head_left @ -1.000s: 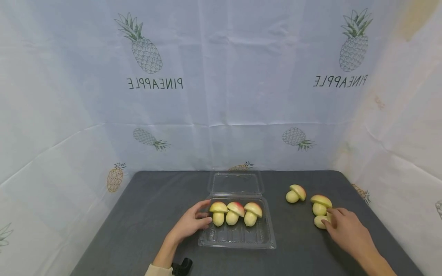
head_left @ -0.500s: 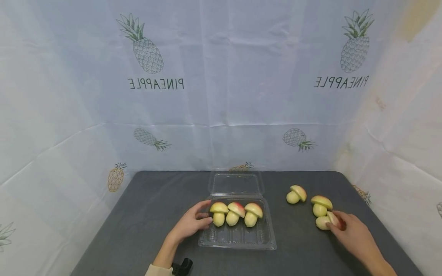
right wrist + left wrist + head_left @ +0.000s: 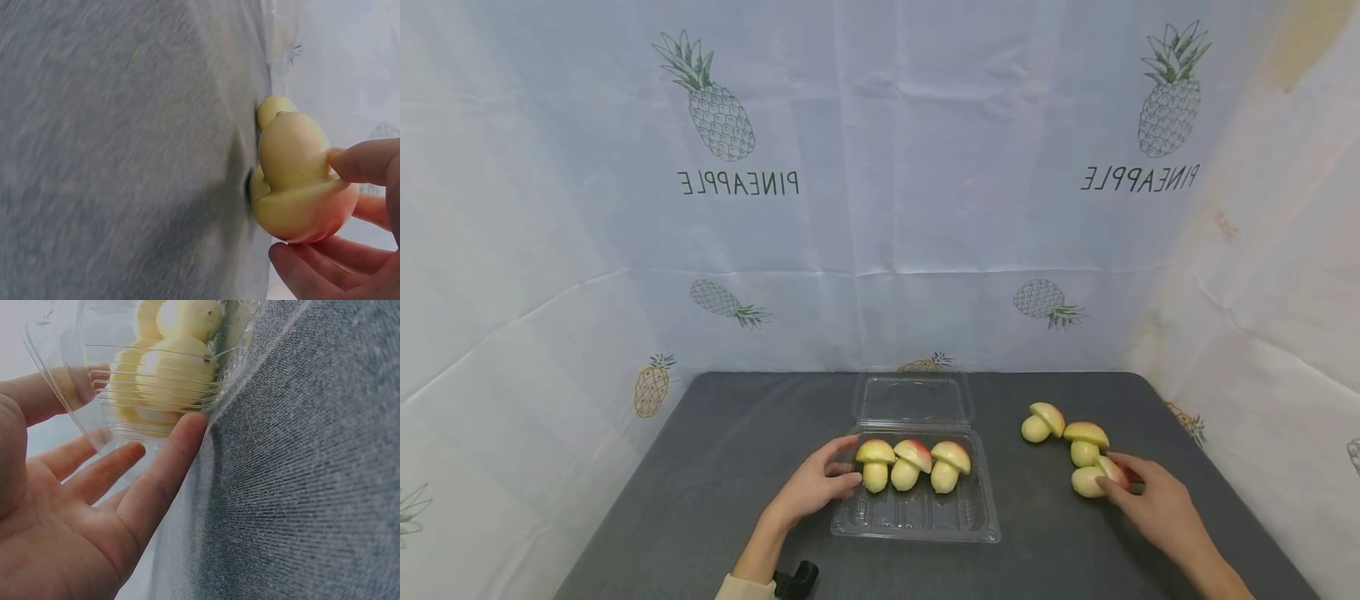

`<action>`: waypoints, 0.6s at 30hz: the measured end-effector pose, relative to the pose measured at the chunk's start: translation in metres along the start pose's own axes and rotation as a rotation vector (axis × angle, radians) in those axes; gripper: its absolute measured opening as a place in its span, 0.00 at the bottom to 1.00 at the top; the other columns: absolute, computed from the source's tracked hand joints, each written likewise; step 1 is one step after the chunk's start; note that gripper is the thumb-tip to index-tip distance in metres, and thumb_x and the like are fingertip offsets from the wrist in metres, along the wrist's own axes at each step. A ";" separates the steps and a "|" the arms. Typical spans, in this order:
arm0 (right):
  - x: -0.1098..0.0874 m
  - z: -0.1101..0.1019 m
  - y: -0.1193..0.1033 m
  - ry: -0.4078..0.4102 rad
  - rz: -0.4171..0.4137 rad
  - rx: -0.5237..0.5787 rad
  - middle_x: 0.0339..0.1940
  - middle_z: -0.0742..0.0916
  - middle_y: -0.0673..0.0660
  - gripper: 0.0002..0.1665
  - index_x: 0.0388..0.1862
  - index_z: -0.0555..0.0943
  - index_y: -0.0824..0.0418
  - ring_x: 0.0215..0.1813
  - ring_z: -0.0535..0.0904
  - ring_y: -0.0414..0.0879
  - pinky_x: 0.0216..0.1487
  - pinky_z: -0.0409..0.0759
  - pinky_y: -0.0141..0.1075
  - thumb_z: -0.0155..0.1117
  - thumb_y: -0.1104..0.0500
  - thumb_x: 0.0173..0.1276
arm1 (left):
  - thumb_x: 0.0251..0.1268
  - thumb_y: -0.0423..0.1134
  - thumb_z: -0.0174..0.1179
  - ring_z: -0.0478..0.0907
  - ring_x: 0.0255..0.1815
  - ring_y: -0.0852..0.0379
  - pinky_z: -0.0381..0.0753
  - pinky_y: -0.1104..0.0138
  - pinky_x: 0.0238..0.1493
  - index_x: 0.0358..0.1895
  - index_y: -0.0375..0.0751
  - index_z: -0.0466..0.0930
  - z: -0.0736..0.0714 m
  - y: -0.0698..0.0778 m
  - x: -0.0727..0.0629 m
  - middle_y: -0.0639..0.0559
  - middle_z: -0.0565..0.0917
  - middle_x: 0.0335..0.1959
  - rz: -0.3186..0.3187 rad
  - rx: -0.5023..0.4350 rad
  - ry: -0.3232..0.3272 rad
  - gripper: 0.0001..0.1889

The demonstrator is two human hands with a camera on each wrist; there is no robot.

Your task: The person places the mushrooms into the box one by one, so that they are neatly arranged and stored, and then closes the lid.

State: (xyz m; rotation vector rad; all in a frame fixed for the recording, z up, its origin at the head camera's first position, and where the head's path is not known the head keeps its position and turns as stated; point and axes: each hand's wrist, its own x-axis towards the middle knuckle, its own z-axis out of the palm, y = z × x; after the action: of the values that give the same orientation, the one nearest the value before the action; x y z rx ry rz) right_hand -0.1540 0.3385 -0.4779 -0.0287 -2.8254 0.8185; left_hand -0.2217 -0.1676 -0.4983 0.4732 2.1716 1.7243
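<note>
My right hand (image 3: 1157, 502) pinches a toy mushroom (image 3: 300, 162) with a pale yellow stem and a red-tinged cap, thumb and fingers on the cap. In the right wrist view a shadow lies on the cloth beside it. Just behind it is a second mushroom (image 3: 1086, 444), and a third mushroom (image 3: 1037, 427) lies farther left. My left hand (image 3: 811, 486) has its fingers spread along the left side of a clear plastic clamshell box (image 3: 917, 533), fingertips at its wall (image 3: 94, 425). Three mushrooms (image 3: 912, 464) lie in a row in the box.
The box's clear lid (image 3: 913, 398) lies folded back behind it. Dark grey cloth covers the table (image 3: 730, 450). White curtains with pineapple prints (image 3: 880, 208) stand around the back and sides. A black band (image 3: 797, 581) is at the left wrist.
My right hand first shifted slightly back from the mushroom's stem, then moved left with that mushroom. The mushroom behind it has also shifted left. My left hand and the box have stayed put.
</note>
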 end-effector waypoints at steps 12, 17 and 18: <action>0.007 0.010 -0.027 0.030 -0.079 0.084 0.49 0.85 0.64 0.33 0.64 0.80 0.69 0.45 0.84 0.58 0.34 0.82 0.35 0.71 0.47 0.70 | 0.75 0.37 0.62 0.70 0.68 0.30 0.86 0.54 0.52 0.79 0.36 0.58 0.000 0.002 0.000 0.29 0.57 0.78 -0.007 0.004 0.003 0.35; 0.010 0.014 -0.045 0.037 -0.131 0.128 0.53 0.85 0.63 0.29 0.63 0.81 0.67 0.50 0.82 0.58 0.37 0.84 0.32 0.72 0.50 0.70 | 0.74 0.37 0.62 0.70 0.68 0.31 0.86 0.55 0.51 0.79 0.36 0.58 0.001 0.002 0.000 0.29 0.57 0.78 -0.011 -0.002 0.010 0.35; 0.011 0.014 -0.049 0.040 -0.140 0.141 0.54 0.85 0.62 0.29 0.62 0.81 0.67 0.51 0.82 0.58 0.38 0.84 0.31 0.72 0.51 0.70 | 0.74 0.37 0.62 0.70 0.68 0.31 0.86 0.54 0.52 0.79 0.36 0.58 0.001 0.002 0.000 0.29 0.57 0.78 -0.011 -0.002 0.008 0.35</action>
State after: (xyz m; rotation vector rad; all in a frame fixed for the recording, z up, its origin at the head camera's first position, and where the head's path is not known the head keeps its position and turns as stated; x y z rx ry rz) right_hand -0.1659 0.2906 -0.4617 0.1691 -2.6894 0.9710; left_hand -0.2215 -0.1661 -0.4965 0.4541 2.1737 1.7260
